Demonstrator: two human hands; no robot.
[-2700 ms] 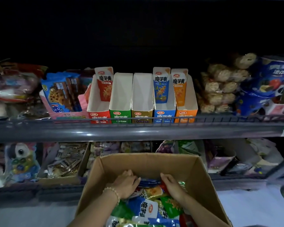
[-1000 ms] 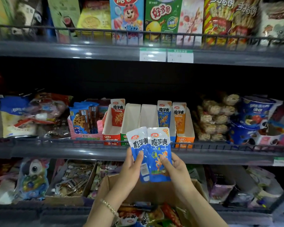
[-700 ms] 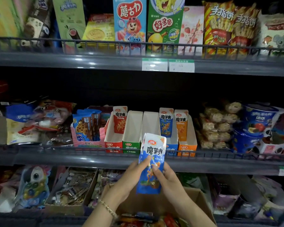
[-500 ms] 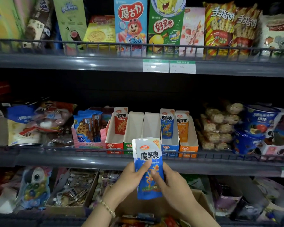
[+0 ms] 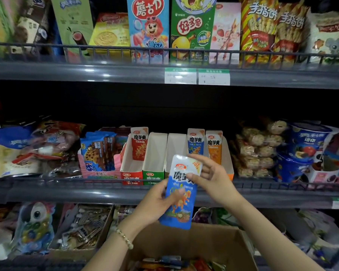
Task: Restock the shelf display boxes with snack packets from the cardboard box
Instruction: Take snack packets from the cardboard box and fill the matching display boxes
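Observation:
I hold a stack of blue snack packets (image 5: pixel 181 208) upright in front of the middle shelf. My left hand (image 5: pixel 155 204) grips its lower left side; my right hand (image 5: pixel 209 178) pinches its top right corner. Behind it stands a row of display boxes: red (image 5: pixel 130 174) with one red packet (image 5: pixel 139 143), green (image 5: pixel 154 173) with nothing showing in it, a third box (image 5: pixel 174 145) also bare inside, blue with a blue packet (image 5: pixel 195 141), and orange with an orange packet (image 5: pixel 214 146). The cardboard box (image 5: pixel 204 243) sits below my hands with mixed packets inside.
A wire rail (image 5: pixel 67 181) runs along the middle shelf's front edge. Cookie packs (image 5: pixel 98 151) stand left of the display boxes, bagged round snacks (image 5: pixel 258 149) and blue cups (image 5: pixel 305 145) to the right. Tall snack cartons (image 5: pixel 148 28) fill the top shelf.
Both hands came up out of the cardboard box with blue packets, squared two fanned packets into one stack, and raised it toward the display boxes. My right hand shifted to the stack's top corner.

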